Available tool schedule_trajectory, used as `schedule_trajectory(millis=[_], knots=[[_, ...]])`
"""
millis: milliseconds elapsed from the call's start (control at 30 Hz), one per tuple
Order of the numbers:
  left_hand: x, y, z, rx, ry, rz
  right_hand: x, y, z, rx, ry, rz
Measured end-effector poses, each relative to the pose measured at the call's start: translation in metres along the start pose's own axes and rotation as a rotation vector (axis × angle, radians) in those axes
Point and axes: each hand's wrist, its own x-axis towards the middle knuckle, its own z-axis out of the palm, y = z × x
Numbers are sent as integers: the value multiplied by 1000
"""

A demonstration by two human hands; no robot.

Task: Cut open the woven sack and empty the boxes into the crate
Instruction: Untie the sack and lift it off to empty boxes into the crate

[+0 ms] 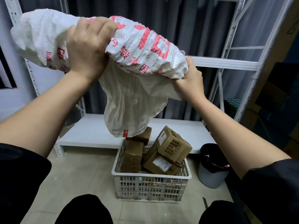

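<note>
I hold a white woven sack (pixel 145 50) with red print upside down, high over a white plastic crate (pixel 150 185) on the floor. My left hand (pixel 88 47) grips a bunched fold at the sack's upper middle. My right hand (pixel 191 78) grips its right corner. The sack's open end (pixel 127 117) hangs limp just above the crate. Several brown cardboard boxes (pixel 173 146) lie piled in the crate, some tilted; one box (pixel 144 136) sits right under the sack's mouth.
A white metal shelf rack (pixel 226 63) stands behind the crate, its low shelf (pixel 90 131) at the back. A grey bin with a black liner (pixel 212 167) stands right of the crate. A small knife-like object (pixel 205 202) lies on the tiled floor by my right knee.
</note>
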Motion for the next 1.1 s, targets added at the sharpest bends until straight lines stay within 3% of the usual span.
schedule_trajectory(millis=[300,500,767,933,1100], knots=[[-3,-15,2,57,57,28,-8,-6,18,94,-1,27],[-23,-27,3,170,12,122,-9,6,41,155,-289,45],[-80,-45,10,151,-493,72,-23,43,64,21,-452,171],[-114,-39,1,98,-870,-108,-34,59,73,-63,-537,175],[-144,-44,-10,157,-1129,-326,-50,73,83,-128,-625,181]])
